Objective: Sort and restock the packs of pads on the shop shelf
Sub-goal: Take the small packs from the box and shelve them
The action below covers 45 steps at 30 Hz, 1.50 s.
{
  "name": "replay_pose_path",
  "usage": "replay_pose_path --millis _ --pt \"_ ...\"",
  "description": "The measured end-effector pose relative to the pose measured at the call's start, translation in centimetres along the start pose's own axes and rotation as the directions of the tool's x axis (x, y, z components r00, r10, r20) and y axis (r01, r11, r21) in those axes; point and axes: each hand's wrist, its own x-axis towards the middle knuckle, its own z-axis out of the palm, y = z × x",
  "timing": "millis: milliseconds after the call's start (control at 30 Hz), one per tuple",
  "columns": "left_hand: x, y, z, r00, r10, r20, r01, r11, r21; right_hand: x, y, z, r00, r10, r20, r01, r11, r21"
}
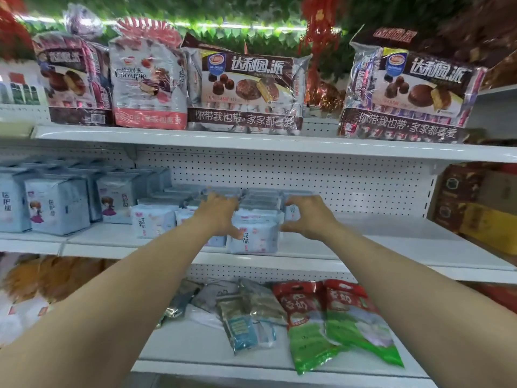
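Observation:
Pale blue packs of pads stand in rows on the middle shelf, near its centre. My left hand reaches over the tops of the row, its thumb against the face of the front pack. My right hand curves in a C at the row's right side, thumb low and fingers on top, round a small pack. More small packs stand to the left of my hands. Taller blue pad packs with a cartoon girl fill the shelf's left end.
Large bags of chocolate pies line the top shelf. On the bottom shelf lie red-and-green bags and silver pouches. Cardboard boxes stand at the right. The middle shelf's right half is bare.

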Motion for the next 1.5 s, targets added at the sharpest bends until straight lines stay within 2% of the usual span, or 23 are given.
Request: replay_pose_path --millis 200,433,700,1100,1500 --pt "3.4 -1.7 2.7 0.993 0.115 0.004 -0.115 0.991 0.073 2.3 -2.4 4.5 0.994 0.064 0.089 -0.056 0.994 -0.089" --pt "6.0 -2.6 3.9 0.975 0.223 -0.021 -0.220 0.970 0.106 2.9 -1.9 6.6 0.969 0.211 0.132 -0.217 0.976 0.032" --pt "6.6 -2.9 3.9 0.970 0.244 -0.001 -0.242 0.963 0.122 3.1 -2.3 7.5 0.969 0.225 0.098 -0.229 0.973 0.037" --pt "3.6 -2.1 3.6 0.986 0.161 -0.033 -0.157 0.984 0.088 1.8 -2.7 6.6 0.979 0.204 0.024 -0.202 0.978 -0.055" --pt "-6.2 3.7 0.6 0.990 -0.017 -0.140 0.002 0.994 -0.106 -6.3 -2.3 -1.3 1.000 0.007 0.002 -0.006 0.987 -0.162"
